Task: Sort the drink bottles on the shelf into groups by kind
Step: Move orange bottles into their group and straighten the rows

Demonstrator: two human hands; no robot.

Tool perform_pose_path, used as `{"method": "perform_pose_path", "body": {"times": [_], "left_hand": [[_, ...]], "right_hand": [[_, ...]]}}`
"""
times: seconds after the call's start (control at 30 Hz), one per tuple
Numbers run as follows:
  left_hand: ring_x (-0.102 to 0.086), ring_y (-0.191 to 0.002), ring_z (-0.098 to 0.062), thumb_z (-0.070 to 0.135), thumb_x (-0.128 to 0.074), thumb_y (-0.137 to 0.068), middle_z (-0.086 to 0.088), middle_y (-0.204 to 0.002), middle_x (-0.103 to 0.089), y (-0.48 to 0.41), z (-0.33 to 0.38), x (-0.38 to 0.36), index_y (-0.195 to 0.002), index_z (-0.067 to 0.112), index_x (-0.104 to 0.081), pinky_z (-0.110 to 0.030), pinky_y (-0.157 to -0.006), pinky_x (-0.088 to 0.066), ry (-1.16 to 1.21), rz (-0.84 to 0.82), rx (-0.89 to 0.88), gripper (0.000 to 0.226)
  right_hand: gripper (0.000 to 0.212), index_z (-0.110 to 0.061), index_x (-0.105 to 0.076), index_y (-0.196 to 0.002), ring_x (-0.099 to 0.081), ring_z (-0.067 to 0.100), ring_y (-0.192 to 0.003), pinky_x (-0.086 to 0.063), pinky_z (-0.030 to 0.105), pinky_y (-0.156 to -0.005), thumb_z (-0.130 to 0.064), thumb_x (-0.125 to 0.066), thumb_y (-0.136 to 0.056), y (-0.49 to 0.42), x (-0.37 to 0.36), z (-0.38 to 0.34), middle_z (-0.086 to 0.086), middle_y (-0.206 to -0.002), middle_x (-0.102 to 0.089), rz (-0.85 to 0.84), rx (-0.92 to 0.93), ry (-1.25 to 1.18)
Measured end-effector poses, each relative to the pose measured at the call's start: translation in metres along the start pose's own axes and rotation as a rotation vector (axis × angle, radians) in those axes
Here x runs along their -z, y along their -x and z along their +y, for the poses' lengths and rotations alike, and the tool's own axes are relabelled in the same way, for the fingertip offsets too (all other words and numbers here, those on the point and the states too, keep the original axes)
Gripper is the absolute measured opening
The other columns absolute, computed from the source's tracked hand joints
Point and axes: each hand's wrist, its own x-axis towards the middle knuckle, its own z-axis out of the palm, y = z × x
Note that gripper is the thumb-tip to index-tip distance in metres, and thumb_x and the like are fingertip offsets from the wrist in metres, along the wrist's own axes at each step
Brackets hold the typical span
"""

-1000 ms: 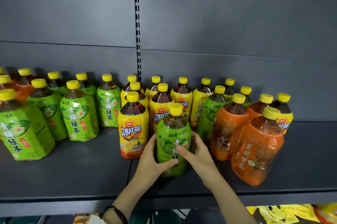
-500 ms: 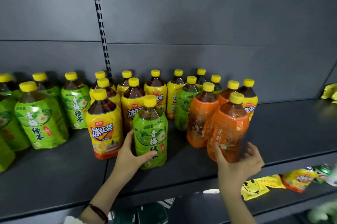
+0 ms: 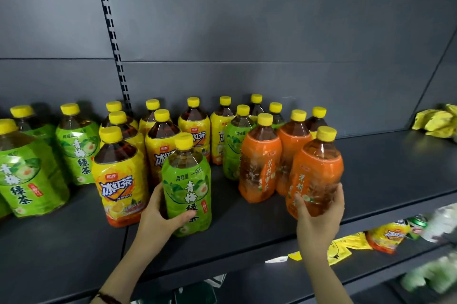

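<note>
Yellow-capped drink bottles stand mixed on a dark grey shelf (image 3: 385, 170). My left hand (image 3: 158, 217) grips a green-label tea bottle (image 3: 189, 187) that stands at the front of the shelf. My right hand (image 3: 319, 219) holds the lower part of an orange-label bottle (image 3: 315, 172), tilted slightly near the shelf's front edge. Two more orange bottles (image 3: 259, 162) stand just behind it. Yellow-label iced tea bottles (image 3: 121, 180) fill the middle, and several green bottles (image 3: 27, 170) stand at the left.
Yellow packets (image 3: 437, 122) lie at the far right of the shelf. The shelf's right half is bare surface. Below, a lower shelf holds yellow snack bags (image 3: 385, 235) and a can (image 3: 418, 223). A slotted upright (image 3: 111, 31) runs down the back panel.
My right hand left the green bottle, moved right and took hold of the front orange bottle. The left hand stays on the green bottle. The view shifted to the right.
</note>
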Motion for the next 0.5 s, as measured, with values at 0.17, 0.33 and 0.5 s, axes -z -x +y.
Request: {"method": "perform_pose_path", "body": {"times": [0.17, 0.33, 0.5], "left_hand": [[-0.049, -0.094, 0.027, 0.052, -0.085, -0.047, 0.023, -0.114, -0.056, -0.004, 0.0, -0.006, -0.131, 0.031, -0.041, -0.007, -0.076, -0.04, -0.01, -0.007, 0.009, 0.097], [-0.052, -0.096, 0.022, 0.056, -0.082, -0.046, 0.023, -0.114, -0.056, -0.005, -0.001, -0.008, -0.13, 0.034, -0.041, -0.01, -0.077, -0.042, -0.007, -0.009, 0.029, 0.096], [-0.052, -0.098, 0.019, 0.059, -0.076, -0.041, 0.024, -0.115, -0.055, -0.005, -0.001, -0.009, -0.13, 0.035, -0.04, -0.009, -0.076, -0.041, 0.008, -0.017, 0.028, 0.099]], "right_hand": [[0.092, -0.029, -0.01, -0.152, -0.03, 0.02, -0.142, -0.031, 0.044, -0.113, -0.034, -0.071, -0.083, -0.035, 0.009, 0.011, -0.003, -0.156, -0.027, -0.053, -0.009, 0.007], [0.095, -0.03, 0.001, -0.152, -0.03, 0.023, -0.142, -0.029, 0.046, -0.114, -0.038, -0.067, -0.086, -0.077, 0.013, 0.018, 0.0, -0.157, -0.027, -0.185, -0.087, 0.075], [0.071, -0.011, -0.036, -0.143, -0.027, 0.033, -0.137, -0.028, 0.04, -0.108, -0.028, -0.072, -0.084, -0.038, 0.005, 0.007, 0.016, -0.148, -0.032, 0.113, 0.018, 0.177]]}}
